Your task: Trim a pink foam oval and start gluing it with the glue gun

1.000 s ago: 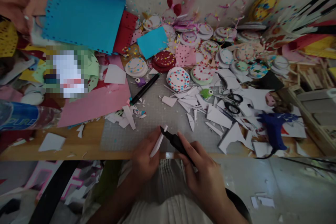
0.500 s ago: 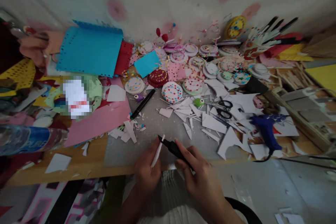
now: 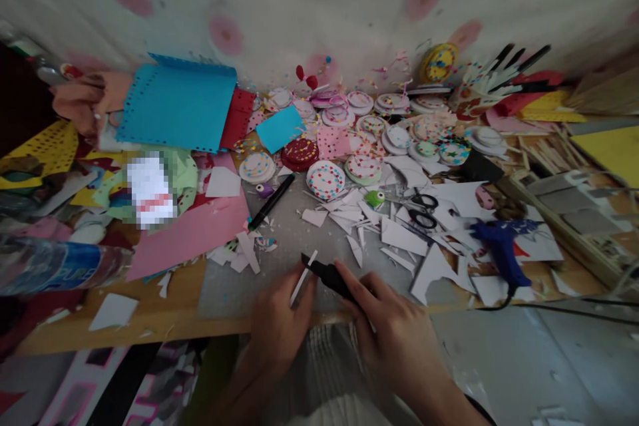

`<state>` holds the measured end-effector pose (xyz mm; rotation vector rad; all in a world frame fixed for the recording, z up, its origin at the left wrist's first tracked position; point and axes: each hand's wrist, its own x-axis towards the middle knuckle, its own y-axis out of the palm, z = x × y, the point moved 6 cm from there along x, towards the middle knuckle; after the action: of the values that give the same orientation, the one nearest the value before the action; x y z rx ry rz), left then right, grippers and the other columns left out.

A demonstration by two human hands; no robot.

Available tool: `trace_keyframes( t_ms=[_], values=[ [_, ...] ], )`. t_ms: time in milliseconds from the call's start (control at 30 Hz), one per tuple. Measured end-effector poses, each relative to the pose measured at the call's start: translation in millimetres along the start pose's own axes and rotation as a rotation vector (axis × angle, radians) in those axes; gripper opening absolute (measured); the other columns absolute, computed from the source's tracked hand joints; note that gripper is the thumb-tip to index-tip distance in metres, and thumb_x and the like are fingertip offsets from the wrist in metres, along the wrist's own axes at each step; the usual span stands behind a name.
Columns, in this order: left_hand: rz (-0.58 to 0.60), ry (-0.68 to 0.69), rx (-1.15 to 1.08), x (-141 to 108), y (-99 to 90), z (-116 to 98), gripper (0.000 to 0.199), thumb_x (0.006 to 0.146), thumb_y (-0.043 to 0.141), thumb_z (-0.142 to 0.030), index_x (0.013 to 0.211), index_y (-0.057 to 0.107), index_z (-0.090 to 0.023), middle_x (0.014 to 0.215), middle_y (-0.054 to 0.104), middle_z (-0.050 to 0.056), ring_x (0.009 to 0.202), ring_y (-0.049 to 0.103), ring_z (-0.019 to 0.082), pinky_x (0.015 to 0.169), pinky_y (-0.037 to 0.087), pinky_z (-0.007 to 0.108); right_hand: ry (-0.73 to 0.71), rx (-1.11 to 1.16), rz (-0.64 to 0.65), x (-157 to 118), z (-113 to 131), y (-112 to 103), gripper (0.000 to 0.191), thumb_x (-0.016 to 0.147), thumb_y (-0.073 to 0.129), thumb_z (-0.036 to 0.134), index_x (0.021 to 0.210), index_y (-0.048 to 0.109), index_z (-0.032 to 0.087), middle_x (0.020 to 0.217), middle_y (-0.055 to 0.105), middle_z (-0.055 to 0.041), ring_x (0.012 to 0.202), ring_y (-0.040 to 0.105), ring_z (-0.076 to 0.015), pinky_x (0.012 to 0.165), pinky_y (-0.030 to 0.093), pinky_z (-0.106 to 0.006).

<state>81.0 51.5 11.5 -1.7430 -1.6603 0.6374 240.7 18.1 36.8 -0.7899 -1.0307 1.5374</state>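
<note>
Near the table's front edge, my left hand is closed on a narrow white strip, which points up and away from me. My right hand grips a black craft knife. Its dark blade crosses the strip close to the upper end. Both hands are over the front of a grey cutting mat. White offcuts lie on the mat beyond the hands, beside a black pen.
Small decorated discs crowd the back. On the right are scissors and a blue glue gun with its cord. A plastic bottle lies at left, near pink sheet and blue sheet.
My right hand has shifted slightly right and the knife lies flatter across the strip. The left hand keeps its hold on the strip. The camera view has tilted up a little.
</note>
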Motion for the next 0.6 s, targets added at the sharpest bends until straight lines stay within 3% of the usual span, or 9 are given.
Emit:
trace_keyframes(
  t_ms=[200,300,367,433,500,600],
  values=[
    [-0.168,0.221,0.181,-2.4,3.9,-9.8,0.031,0.095,0.043,-0.025,0.090,0.072,-0.015,0.069,0.076,0.006,0.055,0.072,0.019,0.050,0.054,0.025,0.085,0.081,0.017,0.8,-9.5,10.0,0.049,0.096,0.037,0.025,0.145,0.040,0.031,0.084,0.064,-0.0032,0.066,0.066,-0.0183,0.055,0.050,-0.027],
    [-0.192,0.347,0.162,-14.0,7.8,-13.0,0.026,0.093,0.045,-0.016,0.098,0.070,-0.012,0.080,0.077,0.010,0.065,0.074,0.019,0.060,0.057,0.024,0.221,-0.009,-0.006,7.9,-34.5,8.8,0.048,0.095,0.041,0.025,0.142,0.045,0.030,0.084,0.066,-0.0038,0.063,0.066,-0.0186,0.050,0.047,-0.025],
    [-0.199,0.402,0.098,-22.7,8.2,-12.9,0.026,0.091,0.047,-0.012,0.106,0.069,-0.010,0.092,0.077,0.012,0.076,0.075,0.019,0.070,0.058,0.024,0.385,-0.058,-0.102,10.3,-57.4,-0.6,0.045,0.095,0.042,0.028,0.140,0.049,0.025,0.088,0.070,-0.0065,0.066,0.068,-0.0212,0.050,0.048,-0.027],
    [-0.222,0.307,0.006,-24.5,4.9,-4.4,0.023,0.090,0.052,-0.015,0.104,0.070,-0.012,0.090,0.078,0.010,0.072,0.074,0.018,0.070,0.057,0.023,0.352,0.100,-0.149,14.0,-65.1,-4.8,0.046,0.097,0.041,0.030,0.141,0.047,0.023,0.110,0.070,-0.0096,0.089,0.070,-0.0244,0.068,0.054,-0.031],
    [-0.210,0.050,-0.097,-18.5,2.0,12.5,0.020,0.089,0.057,-0.025,0.089,0.073,-0.013,0.072,0.076,0.006,0.059,0.070,0.016,0.059,0.055,0.022,0.236,0.339,-0.114,17.8,-58.9,-1.9,0.045,0.098,0.040,0.032,0.140,0.047,0.021,0.125,0.065,-0.0099,0.110,0.064,-0.0244,0.086,0.052,-0.033],
    [-0.102,-0.392,-0.275,-10.0,3.6,36.1,0.034,0.082,0.063,-0.044,0.069,0.071,-0.013,0.057,0.069,0.003,0.052,0.065,0.017,0.049,0.050,0.022,0.227,0.609,-0.035,22.0,-43.9,9.5,0.041,0.097,0.043,0.038,0.129,0.057,0.017,0.114,0.070,-0.0101,0.103,0.066,-0.0232,0.084,0.052,-0.031]
  ],
)
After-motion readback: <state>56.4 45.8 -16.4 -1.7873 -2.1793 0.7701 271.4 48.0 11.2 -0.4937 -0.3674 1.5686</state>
